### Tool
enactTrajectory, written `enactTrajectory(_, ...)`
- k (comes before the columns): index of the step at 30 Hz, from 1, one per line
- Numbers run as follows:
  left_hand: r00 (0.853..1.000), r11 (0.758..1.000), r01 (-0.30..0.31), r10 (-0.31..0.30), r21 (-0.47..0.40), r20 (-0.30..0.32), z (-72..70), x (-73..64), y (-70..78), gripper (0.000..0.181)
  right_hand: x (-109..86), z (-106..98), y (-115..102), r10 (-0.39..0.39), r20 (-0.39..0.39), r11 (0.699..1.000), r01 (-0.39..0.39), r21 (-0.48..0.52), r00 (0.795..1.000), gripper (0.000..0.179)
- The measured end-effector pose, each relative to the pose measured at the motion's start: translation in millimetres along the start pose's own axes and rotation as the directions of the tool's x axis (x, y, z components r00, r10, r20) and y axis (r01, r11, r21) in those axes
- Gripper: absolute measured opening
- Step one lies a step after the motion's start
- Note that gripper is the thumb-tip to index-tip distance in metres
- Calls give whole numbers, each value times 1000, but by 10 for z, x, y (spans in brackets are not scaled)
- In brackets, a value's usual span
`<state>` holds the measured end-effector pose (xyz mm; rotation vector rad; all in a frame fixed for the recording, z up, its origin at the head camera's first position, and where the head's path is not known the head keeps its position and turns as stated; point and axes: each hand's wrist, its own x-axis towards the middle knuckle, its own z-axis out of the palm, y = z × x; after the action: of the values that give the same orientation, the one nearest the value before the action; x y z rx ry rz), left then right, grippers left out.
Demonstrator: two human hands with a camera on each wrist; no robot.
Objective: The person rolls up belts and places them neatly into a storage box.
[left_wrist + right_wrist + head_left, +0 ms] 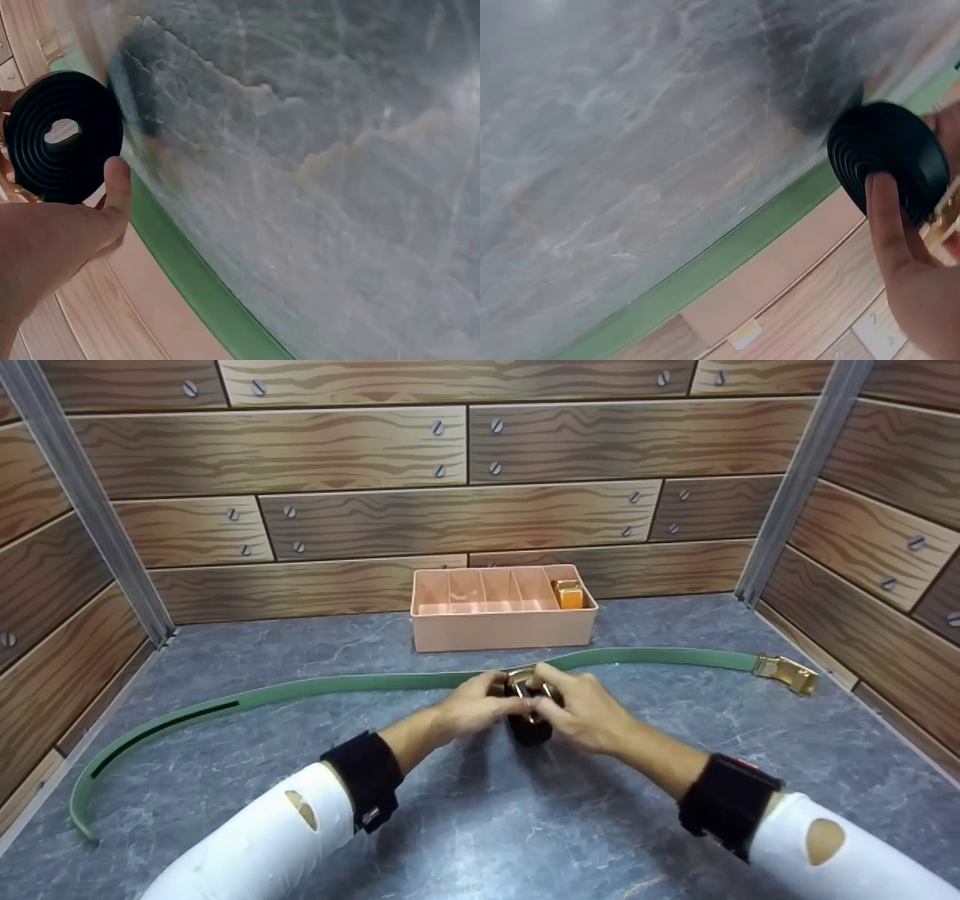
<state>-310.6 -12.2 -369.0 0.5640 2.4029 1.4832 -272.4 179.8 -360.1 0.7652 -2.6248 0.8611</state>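
A black belt is wound into a tight round coil, its spiral layers showing in the left wrist view. A gold buckle sits at the coil's upper side, partly covered by fingers. My left hand holds the coil from the left, with its thumb against the rim. From the other side my right hand grips it, fingers curled over the buckle end. In the right wrist view, fingers of that hand press on the coil's flat face. Behind both hands stretches a long green belt.
The green belt ends in a gold buckle at right and curves toward the front at left, with a black strip along it. A pink divided box stands behind, with gold pieces in its rightmost compartment. Wood-patterned walls enclose the table.
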Motion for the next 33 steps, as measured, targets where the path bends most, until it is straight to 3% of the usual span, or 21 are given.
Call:
enactTrajectory(4, 999, 995, -52, 53, 91, -3, 15, 9, -43, 63, 17, -53, 27, 129, 64, 973, -139, 183, 990, 9)
enactTrajectory(7, 996, 984, -89, 90, 152, 2, 14, 17, -50, 65, 42, -89, 52, 258, 130, 921, -284, 267, 957, 24)
enactTrajectory(10, 994, 977, -107, 107, 183, 14, 9, 20, -58, 66, 87, -118, 75, 371, 234, 816, -436, 379, 899, 37)
enactTrajectory(13, 995, 977, -101, 101, 188, 14, 8, 23, -52, 68, 142, -124, 96, 434, 334, 661, -548, 512, 836, 44)
enactTrajectory(15, 998, 985, -66, 67, 158, -1, 14, 26, -31, 69, 165, -114, 111, 455, 365, 581, -582, 569, 812, 48)
enactTrajectory(17, 1000, 993, -8, 11, 116, -29, 27, 26, 4, 71, 170, -95, 123, 476, 359, 534, -588, 607, 803, 51)
enactTrajectory(20, 995, 997, 76, -76, 5, -61, 61, 16, 67, 73, 151, -62, 143, 488, 318, 524, -564, 638, 813, 54)
enactTrajectory(24, 989, 988, 94, -106, -121, -101, 109, 32, 125, 73, 142, -64, 167, 484, 240, 549, -505, 666, 842, 54)
enactTrajectory(28, 981, 981, 34, -69, -189, -179, 77, 144, 233, 67, 261, -186, 181, 482, 143, 608, -447, 656, 864, 54)
enactTrajectory(33, 965, 978, -105, 55, -182, -258, -92, 455, 493, 58, 608, -450, 206, 473, -5, 683, -363, 634, 881, 49)
